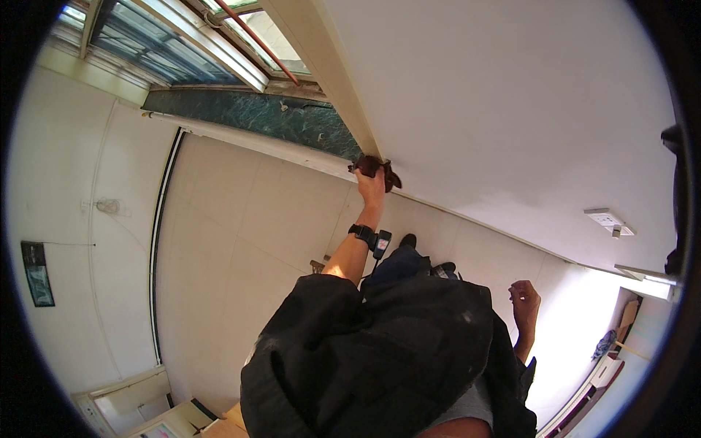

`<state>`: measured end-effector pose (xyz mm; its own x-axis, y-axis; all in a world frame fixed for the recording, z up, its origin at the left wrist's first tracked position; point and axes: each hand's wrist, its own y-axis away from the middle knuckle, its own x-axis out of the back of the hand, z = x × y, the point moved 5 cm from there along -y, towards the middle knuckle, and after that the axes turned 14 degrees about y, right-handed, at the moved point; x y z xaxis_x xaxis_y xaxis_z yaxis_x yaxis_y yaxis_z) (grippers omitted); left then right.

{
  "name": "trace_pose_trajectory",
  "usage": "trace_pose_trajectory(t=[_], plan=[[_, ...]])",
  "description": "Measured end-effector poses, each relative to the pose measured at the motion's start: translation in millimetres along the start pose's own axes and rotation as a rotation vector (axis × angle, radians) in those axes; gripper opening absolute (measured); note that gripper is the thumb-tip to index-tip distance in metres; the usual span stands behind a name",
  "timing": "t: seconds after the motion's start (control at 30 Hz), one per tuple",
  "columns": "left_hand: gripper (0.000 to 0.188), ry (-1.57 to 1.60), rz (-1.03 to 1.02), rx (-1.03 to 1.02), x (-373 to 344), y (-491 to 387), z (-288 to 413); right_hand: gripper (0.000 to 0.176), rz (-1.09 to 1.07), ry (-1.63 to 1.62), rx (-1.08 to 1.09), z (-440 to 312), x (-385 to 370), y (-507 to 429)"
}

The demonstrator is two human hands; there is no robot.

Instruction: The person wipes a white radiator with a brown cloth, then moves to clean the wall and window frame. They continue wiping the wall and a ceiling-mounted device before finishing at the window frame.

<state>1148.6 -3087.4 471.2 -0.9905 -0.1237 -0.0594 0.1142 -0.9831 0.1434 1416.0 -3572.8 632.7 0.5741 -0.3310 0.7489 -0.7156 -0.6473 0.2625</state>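
Observation:
My left hand reaches away from my body and grips a crumpled dark brown cloth. The cloth lies against the near end of the green marbled windowsill, where the sill meets the white wall. Part of it hangs past the sill's corner, and my fingers are partly hidden in it. A black band with a small device is strapped to my left wrist. My right hand hangs low at my side, apart from everything, its fingers loosely bent with nothing visible in them.
Above the sill are framed window panes and a reddish-brown rod. A socket plate with a plug sits on the right wall. Light tiled floor stretches below. Furniture stands at the lower left.

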Motion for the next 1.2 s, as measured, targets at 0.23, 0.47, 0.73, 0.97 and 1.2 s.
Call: trace_pose_trajectory(t=[0.23,0.47,0.73,0.97,1.2], plan=[[0.033,0.531,-0.008,0.319,41.7,-30.9,-19.0,0.006,0.022,0.033,0.003,-4.9,4.3,-3.5],[0.016,0.469,-0.284,0.402,-15.6,10.4,-15.8,0.006,-0.026,0.053,-0.028,-13.1,-5.8,1.5],[0.026,0.488,-0.156,0.490,6.5,4.0,-42.0,0.007,0.024,0.080,-0.012,-10.3,4.5,10.2],[0.028,0.459,-0.206,0.477,5.5,5.5,-47.3,0.007,0.040,0.074,-0.008,2.0,-5.0,30.5],[0.032,0.518,-0.097,0.285,2.5,22.4,2.2,0.008,0.099,0.066,-0.037,7.8,-0.6,30.3]])
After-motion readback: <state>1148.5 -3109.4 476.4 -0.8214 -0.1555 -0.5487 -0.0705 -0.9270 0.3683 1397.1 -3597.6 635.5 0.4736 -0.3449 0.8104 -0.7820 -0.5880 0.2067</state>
